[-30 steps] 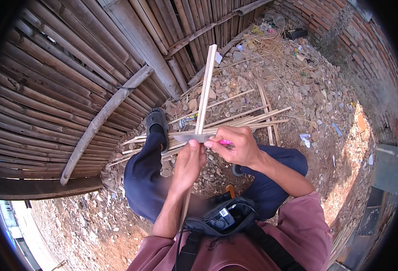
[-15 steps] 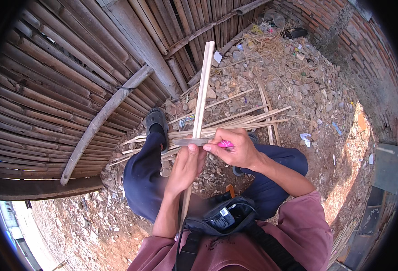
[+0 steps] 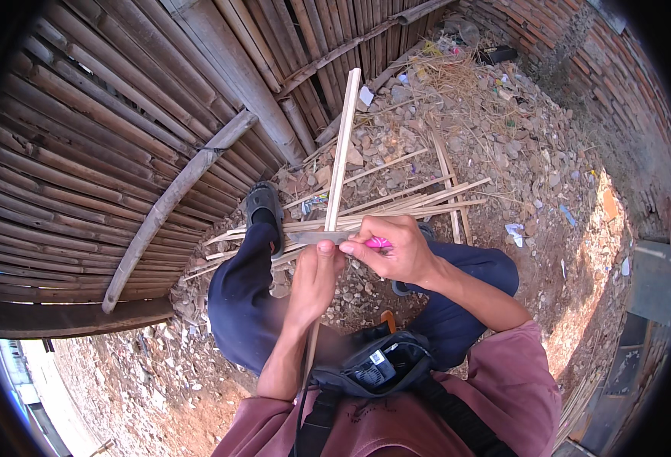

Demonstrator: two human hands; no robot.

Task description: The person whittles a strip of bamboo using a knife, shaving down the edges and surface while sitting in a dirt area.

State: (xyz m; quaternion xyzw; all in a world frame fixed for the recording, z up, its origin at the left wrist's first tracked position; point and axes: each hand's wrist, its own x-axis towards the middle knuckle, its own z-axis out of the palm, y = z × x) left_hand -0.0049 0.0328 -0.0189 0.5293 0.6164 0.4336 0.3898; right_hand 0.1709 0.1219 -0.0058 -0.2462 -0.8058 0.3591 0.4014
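Observation:
A long pale bamboo strip [image 3: 341,160] stands out from my hands, its far end toward the fence and its near end running down beside my left forearm. My left hand [image 3: 316,280] is closed round the strip, the thumb up by the blade. In my right hand [image 3: 396,250] is a knife [image 3: 316,238] with a grey blade and a pink handle, of which only a bit shows between the fingers. The blade lies crosswise on the strip, just beyond my left thumb. My left fingers under the strip are mostly hidden.
Several cut bamboo strips [image 3: 396,207] lie on stony ground beyond my hands, between my feet. A bamboo fence [image 3: 107,160] rises at the left, a brick wall [image 3: 632,91] at the far right. An unzipped black bag [image 3: 373,369] hangs at my waist.
The knife and my right hand have shifted very slightly left along with the blade. Both hands keep their hold, and the strip has barely moved.

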